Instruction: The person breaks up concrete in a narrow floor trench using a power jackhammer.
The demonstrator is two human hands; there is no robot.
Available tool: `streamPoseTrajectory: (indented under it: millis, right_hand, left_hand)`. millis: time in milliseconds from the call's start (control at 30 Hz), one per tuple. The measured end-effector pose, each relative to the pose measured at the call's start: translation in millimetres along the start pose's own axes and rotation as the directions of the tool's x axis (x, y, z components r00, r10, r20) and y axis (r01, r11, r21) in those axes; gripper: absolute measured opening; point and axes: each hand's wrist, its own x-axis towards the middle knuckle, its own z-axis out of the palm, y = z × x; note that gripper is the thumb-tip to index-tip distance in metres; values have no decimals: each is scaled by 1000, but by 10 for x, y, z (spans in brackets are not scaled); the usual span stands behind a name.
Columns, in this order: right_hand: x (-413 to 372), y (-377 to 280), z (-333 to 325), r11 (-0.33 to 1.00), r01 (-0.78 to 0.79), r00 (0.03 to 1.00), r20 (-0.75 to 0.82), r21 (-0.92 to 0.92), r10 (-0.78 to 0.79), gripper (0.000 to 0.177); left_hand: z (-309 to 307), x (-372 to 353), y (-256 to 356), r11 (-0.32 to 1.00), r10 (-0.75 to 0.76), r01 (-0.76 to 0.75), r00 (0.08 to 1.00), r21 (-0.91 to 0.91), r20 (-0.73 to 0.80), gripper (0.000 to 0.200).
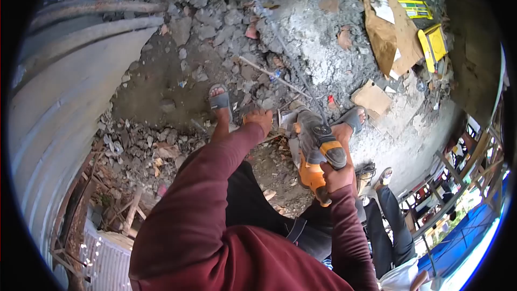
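Note:
My right hand [337, 176] grips the rear handle of an orange and grey power tool [315, 148] that points down at the rubble-strewn ground [161, 81]. My left hand [260, 119] reaches down just left of the tool's front end, fingers curled; what it holds is hidden. Both arms are in maroon sleeves. My feet in grey sandals stand on either side of the tool, the left foot [219, 98] and the right foot [353, 118]. A dark cable [280, 37] runs from the tool away over the ground.
A corrugated metal sheet [59, 102] curves along the left. Broken concrete and stones lie around. Cardboard pieces [390, 32] and yellow objects [433, 43] sit at the upper right. Another person's legs [390, 221] stand at the lower right. A white crate [107, 258] is at the bottom left.

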Motion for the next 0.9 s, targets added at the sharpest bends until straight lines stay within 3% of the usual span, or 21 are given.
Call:
streamPoseTrajectory:
  millis: [67, 133, 167, 233, 267, 533, 600, 667, 800, 900]
  right_hand:
    - [94, 16, -85, 999, 44, 997, -57, 4, -43, 49]
    - [145, -11, -194, 981, -76, 997, -16, -176, 75, 39]
    - [133, -42, -215, 981, -78, 997, -20, -176, 76, 39]
    - [101, -101, -190, 969, -31, 998, -57, -246, 17, 33]
    - [100, -62, -130, 983, 36, 997, -58, -180, -48, 34]
    - [138, -88, 1, 978, 14, 997, -66, -206, -28, 33]
    - [241, -56, -43, 984, -61, 996, -67, -166, 51, 34]
    - [349, -33, -90, 983, -36, 996, -84, -179, 21, 30]
    - [457, -88, -175, 967, 36, 993, -98, -254, -63, 30]
    - [514, -194, -168, 952, 71, 986, -123, -299, -112, 35]
  left_hand:
    - [-91, 69, 169, 984, -108, 107, 994, 140, 4, 33]
    - [-110, 71, 293, 978, -142, 137, 990, 159, 21, 34]
    - [-101, 93, 314, 967, -196, 187, 980, 174, 32, 35]
    - [-51, 174, 301, 970, -217, 210, 975, 122, 49, 35]
    - [-65, 175, 299, 969, -241, 236, 968, 70, 70, 35]
    - [-59, 308, 152, 956, -282, 269, 953, 113, 113, 43]
    - [-204, 288, 165, 961, -268, 257, 957, 104, 109, 43]
    - [-313, 267, 250, 961, -266, 255, 958, 108, 107, 31]
    - [-368, 245, 363, 943, -306, 293, 950, 159, 64, 29]
    - [-310, 334, 310, 947, -313, 297, 939, 124, 141, 44]
